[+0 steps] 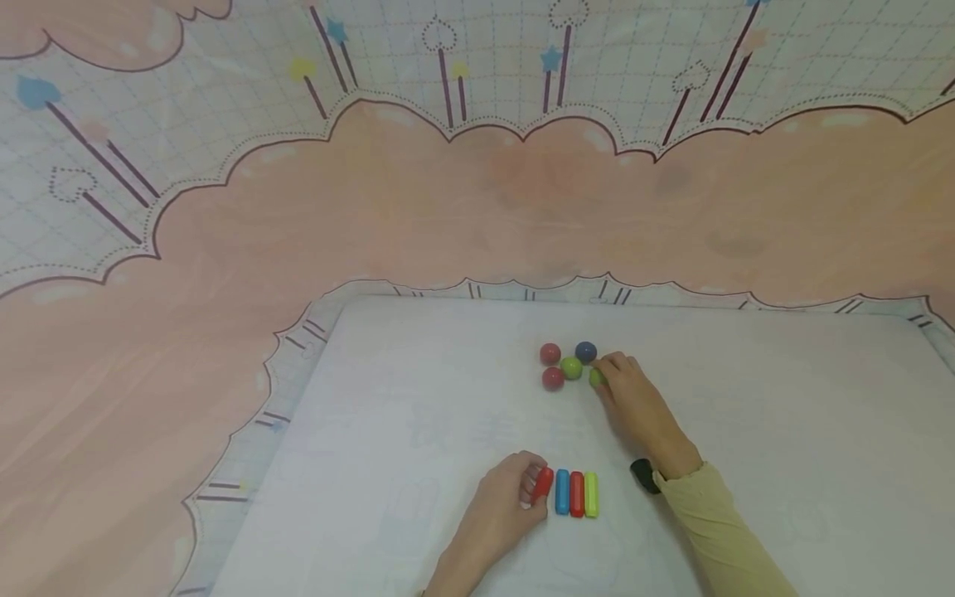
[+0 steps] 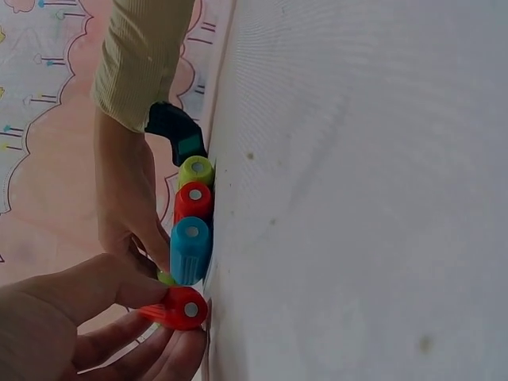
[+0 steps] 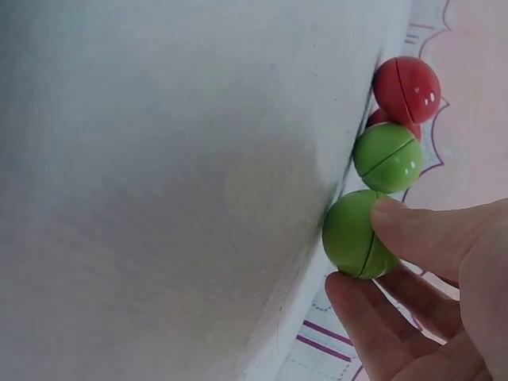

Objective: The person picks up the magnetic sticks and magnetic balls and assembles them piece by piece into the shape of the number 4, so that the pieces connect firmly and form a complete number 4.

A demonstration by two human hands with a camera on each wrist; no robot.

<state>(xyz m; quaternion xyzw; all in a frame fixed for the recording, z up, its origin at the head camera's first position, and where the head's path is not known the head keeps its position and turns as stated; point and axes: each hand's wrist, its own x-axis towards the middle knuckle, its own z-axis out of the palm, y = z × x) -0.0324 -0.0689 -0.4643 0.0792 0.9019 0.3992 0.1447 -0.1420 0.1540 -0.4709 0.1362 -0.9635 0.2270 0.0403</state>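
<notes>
My left hand pinches a short red plastic stick between thumb and fingers. In the left wrist view, that red stick shows a silvery dot at its end. Just right of it, a blue stick, a second red stick and a yellow-green stick lie side by side. Farther back, my right hand holds a green ball between thumb and fingertips, low at the table surface. Beside that ball are another green ball, a blue ball and two red balls.
A black device is at the right wrist, by the cuff of the light yellow sleeve. The white table ends at the back against a pink patterned cloth, which also borders its left side.
</notes>
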